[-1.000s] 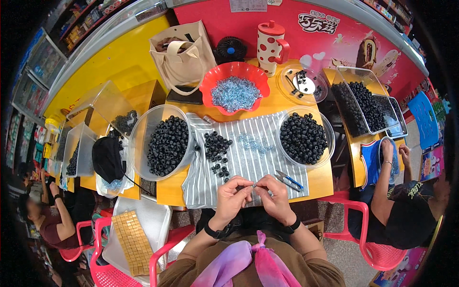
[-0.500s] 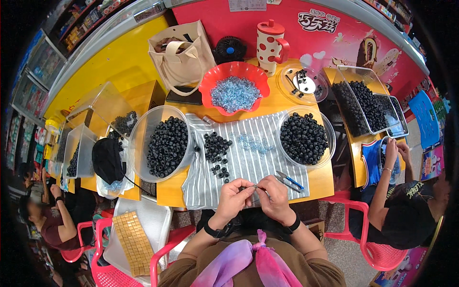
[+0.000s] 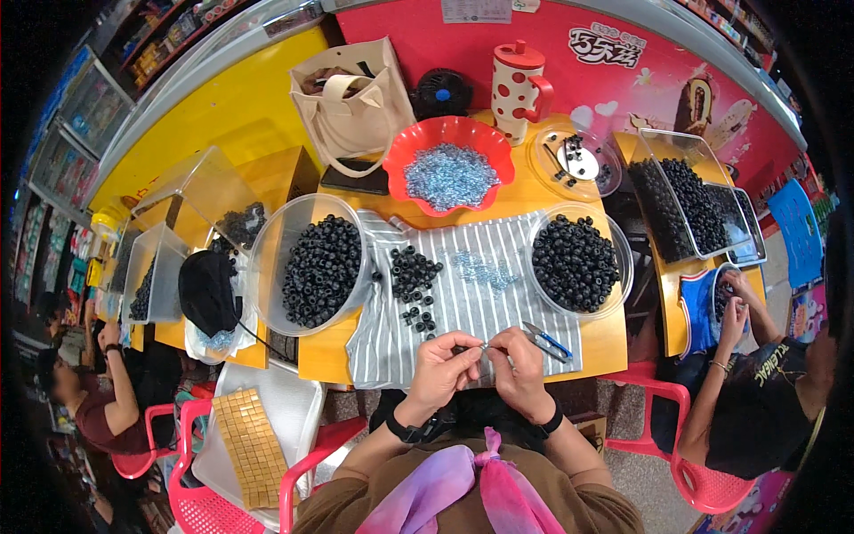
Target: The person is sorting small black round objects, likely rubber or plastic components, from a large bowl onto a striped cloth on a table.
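My left hand (image 3: 445,367) and my right hand (image 3: 519,367) meet at the near edge of a grey striped cloth (image 3: 374,343). Thumb and finger of each are pinched close together, fingertips almost touching. Whatever they hold is too small to make out. Beyond them on the cloth lie a heap of black beads (image 3: 413,271), several loose black beads (image 3: 418,319) and a scatter of clear pale-blue beads (image 3: 485,270). Blue-handled thread snips (image 3: 548,342) rest just right of my right hand. Clear tubs of black beads stand left (image 3: 259,271) and right (image 3: 624,271).
Behind the cloth is a red wavy-rimmed bowl (image 3: 398,162) of blue beads. Around it stand a canvas bag (image 3: 356,116), a small fan (image 3: 441,93), a dotted tumbler (image 3: 511,93) and a clear dish (image 3: 539,169). A co-worker (image 3: 747,392) sits at right; a pink chair (image 3: 191,445) stands at left.
The view has shifted slightly, so the table things sit farther right. My hands stay pinched close together, near the cloth's edge. The right-hand co-worker's hands have moved over a tub.
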Motion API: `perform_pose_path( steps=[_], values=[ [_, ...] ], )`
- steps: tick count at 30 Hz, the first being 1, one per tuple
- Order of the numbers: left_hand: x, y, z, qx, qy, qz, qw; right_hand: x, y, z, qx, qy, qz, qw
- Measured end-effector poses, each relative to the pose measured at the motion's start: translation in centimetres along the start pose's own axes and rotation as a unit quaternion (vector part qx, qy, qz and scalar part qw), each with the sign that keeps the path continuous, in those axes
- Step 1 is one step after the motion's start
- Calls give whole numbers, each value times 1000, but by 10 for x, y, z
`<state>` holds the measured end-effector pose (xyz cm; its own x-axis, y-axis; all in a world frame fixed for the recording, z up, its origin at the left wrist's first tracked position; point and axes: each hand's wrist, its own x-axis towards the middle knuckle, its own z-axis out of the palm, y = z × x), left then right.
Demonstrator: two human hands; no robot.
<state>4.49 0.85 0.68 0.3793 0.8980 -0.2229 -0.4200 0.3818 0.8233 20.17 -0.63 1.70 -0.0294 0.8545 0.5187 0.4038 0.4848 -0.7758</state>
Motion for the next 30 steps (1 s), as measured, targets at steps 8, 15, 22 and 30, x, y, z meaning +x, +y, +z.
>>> perform_pose_path(
  steps=[8,15,22,30],
  values=[
    [-4,2,8,7,24,25,999,-1,-4,1,45,2,37,998],
    [-7,0,8,30,17,36,999,-4,-6,2,38,6,32,999],
    [-9,9,9,50,-2,31,998,-3,-6,1,19,20,8,1000],
    [-12,7,9,37,12,11,999,-2,-4,1,-64,29,-64,995]
  ],
)
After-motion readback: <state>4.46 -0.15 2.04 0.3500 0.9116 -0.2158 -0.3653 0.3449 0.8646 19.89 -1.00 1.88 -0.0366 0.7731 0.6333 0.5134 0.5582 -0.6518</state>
